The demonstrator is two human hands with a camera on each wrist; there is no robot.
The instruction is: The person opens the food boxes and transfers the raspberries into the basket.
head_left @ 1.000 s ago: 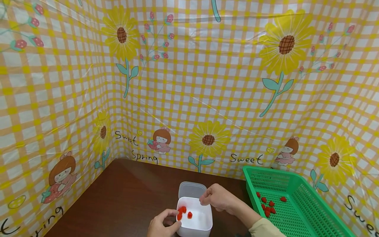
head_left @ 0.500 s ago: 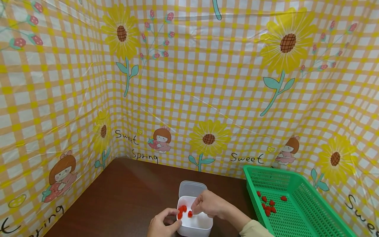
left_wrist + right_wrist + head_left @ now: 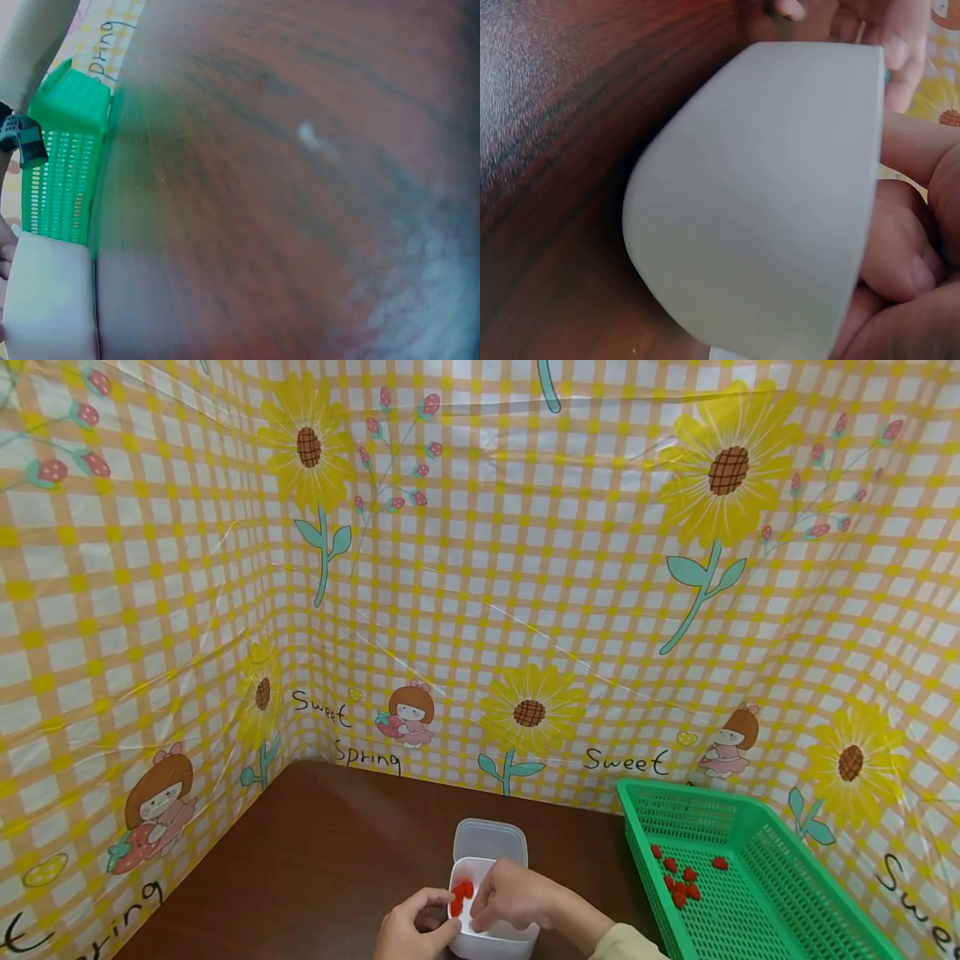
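Observation:
A white plastic box point(image 3: 498, 946) stands at the front of the table, with several small red strawberries point(image 3: 459, 897) at its left inner side. At the box's left rim, my left hand point(image 3: 414, 927) grips the edge with thumb and fingers. Over the opening, my right hand point(image 3: 517, 897) reaches down into the box with its fingers bent. In the right wrist view the box wall hides the tips of the right hand point(image 3: 907, 255), so I cannot tell whether they pinch a strawberry.
A translucent lid point(image 3: 491, 840) lies just behind the box. To the right stands a green slotted basket point(image 3: 757, 860) with several strawberries point(image 3: 680, 891) at its left side. A checked cloth point(image 3: 480, 610) hangs around the brown table point(image 3: 337, 852).
My right hand has moved left and down from the box's right rim into the box, covering the single strawberry that lay mid-floor. The left hand keeps its place at the rim.

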